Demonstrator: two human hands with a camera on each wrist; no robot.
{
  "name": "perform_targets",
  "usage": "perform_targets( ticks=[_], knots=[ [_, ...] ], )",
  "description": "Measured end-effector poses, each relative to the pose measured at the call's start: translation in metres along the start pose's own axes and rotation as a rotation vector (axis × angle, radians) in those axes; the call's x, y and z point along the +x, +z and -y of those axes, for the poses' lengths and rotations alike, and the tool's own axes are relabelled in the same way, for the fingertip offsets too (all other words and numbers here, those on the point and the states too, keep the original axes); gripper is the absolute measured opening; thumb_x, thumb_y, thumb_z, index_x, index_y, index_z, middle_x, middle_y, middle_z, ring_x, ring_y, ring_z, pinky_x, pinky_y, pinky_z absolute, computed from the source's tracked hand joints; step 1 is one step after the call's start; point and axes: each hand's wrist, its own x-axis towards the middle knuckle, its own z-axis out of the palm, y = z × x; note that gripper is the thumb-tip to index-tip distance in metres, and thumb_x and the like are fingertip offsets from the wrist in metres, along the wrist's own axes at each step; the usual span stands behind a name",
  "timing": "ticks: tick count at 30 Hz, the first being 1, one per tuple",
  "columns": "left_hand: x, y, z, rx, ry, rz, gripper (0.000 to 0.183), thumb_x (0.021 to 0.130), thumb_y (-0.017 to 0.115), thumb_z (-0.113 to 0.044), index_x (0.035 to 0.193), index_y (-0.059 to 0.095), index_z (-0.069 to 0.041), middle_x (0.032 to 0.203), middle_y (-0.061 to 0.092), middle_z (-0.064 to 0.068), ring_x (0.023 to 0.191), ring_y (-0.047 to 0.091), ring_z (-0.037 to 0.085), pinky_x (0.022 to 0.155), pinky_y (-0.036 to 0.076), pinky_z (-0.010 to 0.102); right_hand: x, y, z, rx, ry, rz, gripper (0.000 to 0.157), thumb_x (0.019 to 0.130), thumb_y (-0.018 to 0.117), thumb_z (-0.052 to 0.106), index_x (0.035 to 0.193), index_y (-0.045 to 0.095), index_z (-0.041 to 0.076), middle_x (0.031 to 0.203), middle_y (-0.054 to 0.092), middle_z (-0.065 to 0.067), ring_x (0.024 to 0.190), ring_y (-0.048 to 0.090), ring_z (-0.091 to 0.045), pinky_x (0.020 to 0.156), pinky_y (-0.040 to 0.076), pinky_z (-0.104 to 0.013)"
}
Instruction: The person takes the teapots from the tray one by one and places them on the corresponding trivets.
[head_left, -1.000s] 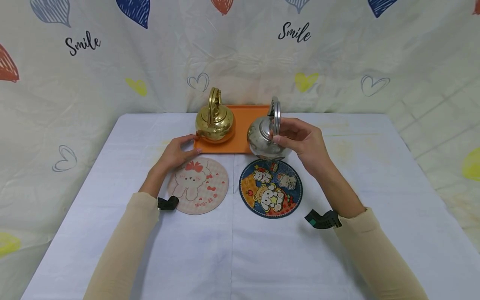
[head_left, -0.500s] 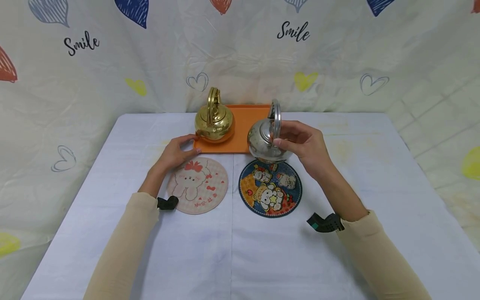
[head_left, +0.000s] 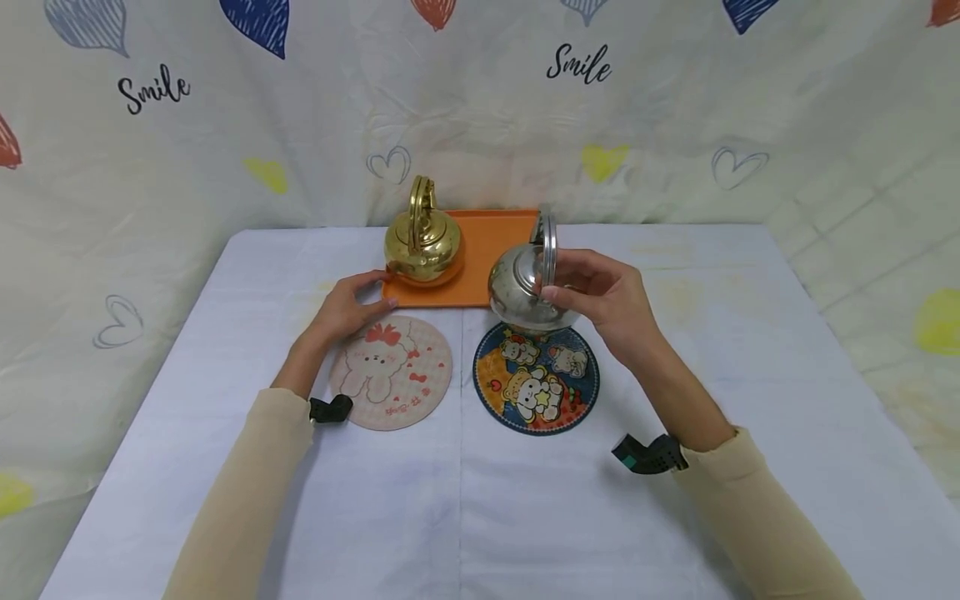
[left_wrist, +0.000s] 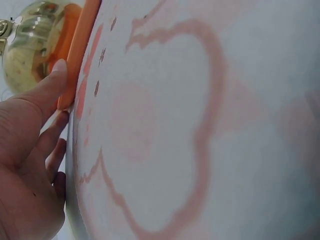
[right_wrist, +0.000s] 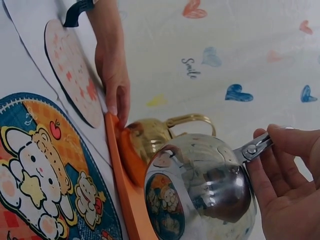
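Note:
My right hand [head_left: 603, 304] grips the upright handle of a silver kettle [head_left: 516, 293], which hangs over the front right part of an orange tray [head_left: 486, 246] and the far edge of a blue round mat [head_left: 534, 387]. My left hand [head_left: 343, 308] holds the tray's front left corner, with the thumb on its rim in the left wrist view. A gold kettle [head_left: 422, 248] stands on the tray's left side, close to the left fingertips. In the right wrist view the silver kettle [right_wrist: 205, 195] hides part of the gold one.
A pink round mat [head_left: 393, 379] with a rabbit print lies beside the blue mat, just in front of the left hand. White cloth [head_left: 450, 517] covers the table, and a printed sheet [head_left: 480, 108] hangs behind its back edge.
The silver kettle has come lower and a little nearer to me with the right hand, covering more of the blue mat's far edge. The left hand keeps its place at the tray corner.

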Motion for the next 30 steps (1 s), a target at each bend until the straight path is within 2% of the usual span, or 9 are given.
perform_targets(
  ticks=[10,19,30],
  knots=[
    [0.0,-0.001,0.002,-0.004,0.033,-0.006,0.059,0.099,0.072,-0.034,0.152,0.054,-0.017,0.167,0.041,0.01,0.162,0.025,0.035,0.133,0.017,0.058,-0.007,0.001,0.002,-0.019,0.009,0.0,0.037,0.093,0.075,0.0,0.129,0.072,0.009,0.108,0.076,0.007,0.097,0.072,-0.014,0.085,0.062,-0.021],
    [-0.001,0.001,0.005,-0.002,0.009,-0.002,0.06,0.099,0.072,-0.036,0.153,0.053,-0.019,0.168,0.04,0.009,0.162,0.023,0.035,0.134,0.016,0.058,-0.015,0.002,0.001,-0.024,0.024,0.015,0.037,0.093,0.076,0.001,0.128,0.072,0.009,0.107,0.076,0.007,0.097,0.072,-0.014,0.088,0.061,-0.021],
    [-0.001,-0.001,0.003,-0.01,0.012,-0.009,0.059,0.099,0.072,-0.036,0.153,0.054,-0.019,0.168,0.04,0.008,0.162,0.024,0.034,0.134,0.016,0.058,-0.021,0.0,-0.001,-0.015,0.0,0.026,0.037,0.092,0.075,-0.002,0.127,0.073,0.009,0.106,0.076,0.008,0.095,0.071,-0.013,0.086,0.061,-0.021]
  ],
)
